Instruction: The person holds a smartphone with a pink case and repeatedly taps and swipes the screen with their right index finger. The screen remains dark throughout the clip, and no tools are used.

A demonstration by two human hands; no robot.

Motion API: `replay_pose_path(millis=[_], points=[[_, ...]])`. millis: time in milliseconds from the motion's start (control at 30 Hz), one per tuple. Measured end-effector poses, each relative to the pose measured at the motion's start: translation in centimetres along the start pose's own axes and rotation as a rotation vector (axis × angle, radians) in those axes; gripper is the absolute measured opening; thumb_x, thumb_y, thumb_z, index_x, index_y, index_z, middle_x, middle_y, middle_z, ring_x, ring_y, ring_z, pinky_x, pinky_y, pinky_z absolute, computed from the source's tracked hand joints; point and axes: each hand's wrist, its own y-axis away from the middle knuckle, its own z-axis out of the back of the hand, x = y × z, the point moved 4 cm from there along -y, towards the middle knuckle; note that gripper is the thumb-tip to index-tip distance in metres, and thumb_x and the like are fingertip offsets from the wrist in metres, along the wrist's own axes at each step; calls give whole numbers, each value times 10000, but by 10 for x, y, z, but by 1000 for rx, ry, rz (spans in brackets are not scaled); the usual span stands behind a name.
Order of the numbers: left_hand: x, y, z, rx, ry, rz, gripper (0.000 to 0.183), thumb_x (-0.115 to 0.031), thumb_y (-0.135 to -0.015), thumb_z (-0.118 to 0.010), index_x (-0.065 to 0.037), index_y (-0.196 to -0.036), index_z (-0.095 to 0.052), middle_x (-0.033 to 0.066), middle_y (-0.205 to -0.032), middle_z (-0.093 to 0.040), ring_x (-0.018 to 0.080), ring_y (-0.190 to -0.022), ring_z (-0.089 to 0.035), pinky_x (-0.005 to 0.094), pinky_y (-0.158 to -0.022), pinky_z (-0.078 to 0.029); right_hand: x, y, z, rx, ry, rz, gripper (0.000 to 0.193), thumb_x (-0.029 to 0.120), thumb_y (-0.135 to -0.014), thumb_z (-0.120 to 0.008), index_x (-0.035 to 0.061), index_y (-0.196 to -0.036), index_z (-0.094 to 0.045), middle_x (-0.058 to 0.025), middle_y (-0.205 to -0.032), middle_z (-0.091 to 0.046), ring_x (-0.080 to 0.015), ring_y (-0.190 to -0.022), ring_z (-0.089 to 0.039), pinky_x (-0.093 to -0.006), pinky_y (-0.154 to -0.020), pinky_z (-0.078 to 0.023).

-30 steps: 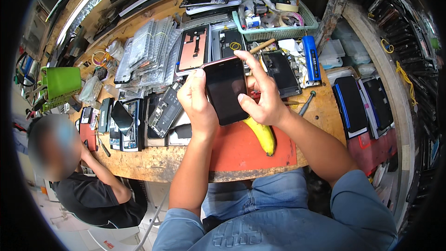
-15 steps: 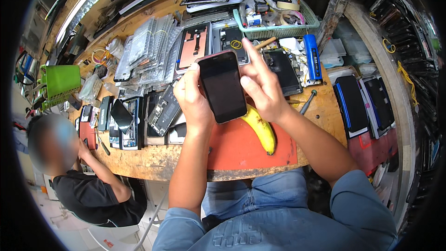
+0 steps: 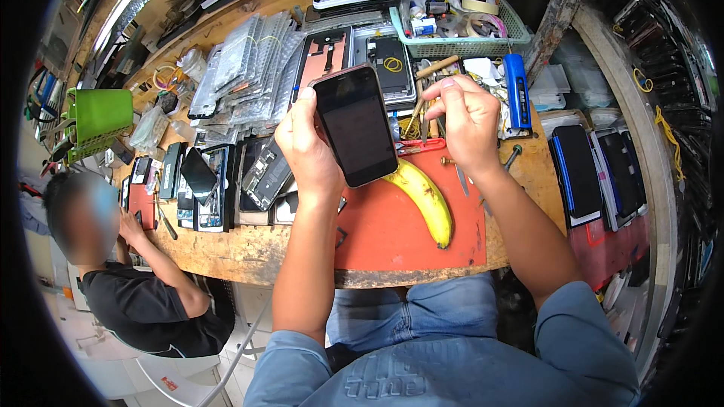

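Observation:
A dark-screened smartphone (image 3: pixel 358 130) is held up, tilted, in my left hand (image 3: pixel 311 149), which is closed around its left edge. To the right of the phone, my right hand (image 3: pixel 471 122) is raised and apart from it, fingers loosely curled with gaps between them and nothing visible in them. Below the phone, a yellow banana (image 3: pixel 426 203) lies on the red mat (image 3: pixel 377 237), its upper end partly covered by the phone. Just beyond the mat's top edge is a red-handled tool (image 3: pixel 422 145), next to my right hand.
Bubble-wrap packets (image 3: pixel 253 68) and opened tablets (image 3: pixel 324 53) crowd the back. A green basket (image 3: pixel 460 47) holds tape and small parts. A blue tool (image 3: pixel 517 90) stands at right. At left, another person (image 3: pixel 151 294) works beside several phones (image 3: pixel 197 177).
My right hand has moved right, away from the phone, and its fingers have curled. The phone stays in my left hand, shifted slightly left and up. More of the banana shows.

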Motion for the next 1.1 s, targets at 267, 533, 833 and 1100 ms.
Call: replay_pose_path(millis=[267, 533, 833, 1100], points=[[9, -4, 11, 7, -20, -5, 310, -205, -1080, -570, -38, -851, -696, -13, -779, -660, 44, -681, -578, 228, -632, -471, 5, 1, 2, 55, -47, 2, 284, -6, -940, -557, -62, -733, -743, -150, -994, -750, -173, -776, -704, -313, -692, -558], [-1, 7, -5, 65, -24, 7, 310, -196, -1086, -538, 17, -965, -728, 38, -884, -719, 86, -757, -658, 246, -699, -535, 3, 1, -14, 63, 12, 88, 208, 113, -997, -700, -40, -1124, -760, -146, -924, -748, -229, -771, -725, -339, -781, -554], [4, 1, 5, 96, -42, -17, 308, -226, -1074, -554, 22, -1027, -731, 61, -956, -731, 114, -850, -673, 275, -782, -538, -1, 8, -12, 113, -118, -204, 455, 38, -1027, -607, -48, -1472, -571, -107, -773, -764, -73, -528, -621, -265, -513, -511], [1, 5, -1, 112, -51, -62, 325, -222, -1097, -542, 20, -982, -725, 26, -897, -699, 65, -773, -614, 242, -703, -501, -9, 7, -9, 128, -133, -172, 551, -44, -937, -539, -69, -1487, -537, -108, -753, -746, -77, -547, -642, -256, -539, -526]])
